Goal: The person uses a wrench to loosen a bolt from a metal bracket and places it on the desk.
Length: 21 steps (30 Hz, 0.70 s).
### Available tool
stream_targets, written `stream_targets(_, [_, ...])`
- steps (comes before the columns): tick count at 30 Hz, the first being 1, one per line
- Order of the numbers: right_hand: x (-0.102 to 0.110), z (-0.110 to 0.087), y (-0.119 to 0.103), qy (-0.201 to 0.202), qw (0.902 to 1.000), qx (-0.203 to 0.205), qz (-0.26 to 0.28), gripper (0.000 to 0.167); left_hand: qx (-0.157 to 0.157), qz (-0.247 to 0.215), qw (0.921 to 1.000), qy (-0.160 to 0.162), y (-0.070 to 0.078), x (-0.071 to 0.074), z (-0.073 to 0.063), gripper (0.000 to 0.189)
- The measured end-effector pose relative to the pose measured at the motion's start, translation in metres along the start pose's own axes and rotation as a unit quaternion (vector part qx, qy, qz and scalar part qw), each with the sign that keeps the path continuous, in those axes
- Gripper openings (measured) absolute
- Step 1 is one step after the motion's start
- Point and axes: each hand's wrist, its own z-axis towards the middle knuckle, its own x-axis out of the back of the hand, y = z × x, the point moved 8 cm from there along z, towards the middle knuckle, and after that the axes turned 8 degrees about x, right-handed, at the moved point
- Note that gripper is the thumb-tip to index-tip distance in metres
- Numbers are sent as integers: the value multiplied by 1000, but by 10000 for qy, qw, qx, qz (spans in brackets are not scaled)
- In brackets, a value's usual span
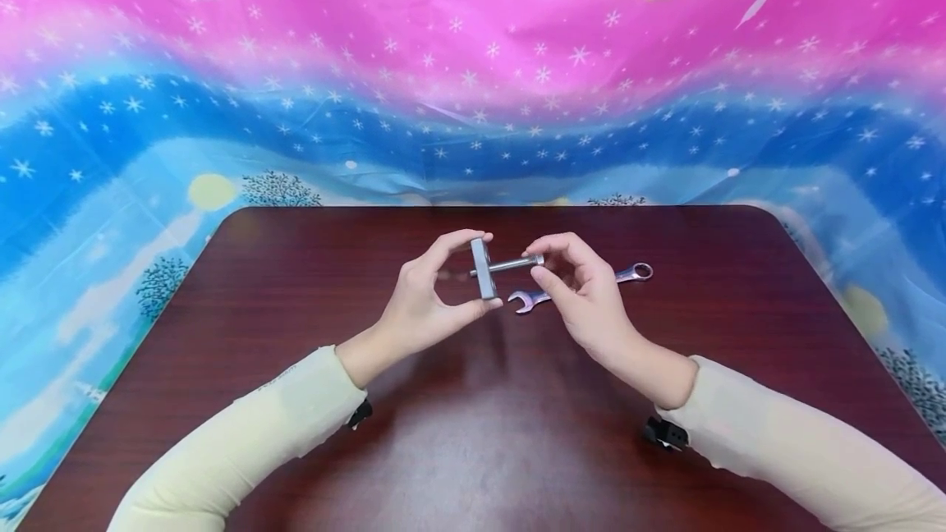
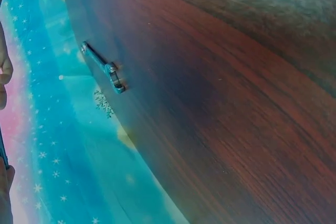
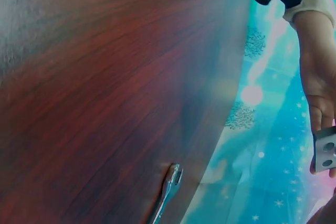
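Above the table, my left hand (image 1: 417, 298) holds a grey metal block (image 1: 484, 273) between the thumb below and the fingers above. Holes show in the face of this block (image 3: 326, 153) in the right wrist view. A silver bolt (image 1: 512, 264) runs through the block, its tip showing on the left side. My right hand (image 1: 594, 298) pinches the bolt at its head between thumb and index finger. Behind the right hand, a combination wrench (image 1: 526, 302) lies on the table, its middle hidden by that hand.
The dark reddish-brown wooden table (image 1: 458, 450) has rounded far corners. A pink and blue patterned cloth (image 1: 458, 97) hangs behind it and around its sides. Small black devices sit at both wrists, one visible under the right cuff (image 1: 665, 433).
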Motion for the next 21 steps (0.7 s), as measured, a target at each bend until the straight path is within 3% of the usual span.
stream_targets(4, [-2, -1, -1, -42, 9995, -105, 303, 32, -4, -61, 9999, -94, 1, -1, 0, 75])
stream_targets(13, [3, -7, 9, 315, 9976, -611, 83, 19, -21, -88, 9998, -192, 2, -4, -3, 75])
stream_targets(18, [5, -8, 8, 518, 9980, -319, 147, 14, -133, 51, 9996, -252, 6, -5, -3, 74])
stream_targets(21, [3, -9, 3, 456, 9985, 26, 291, 22, -129, 66, 9997, -171, 7, -3, -1, 75])
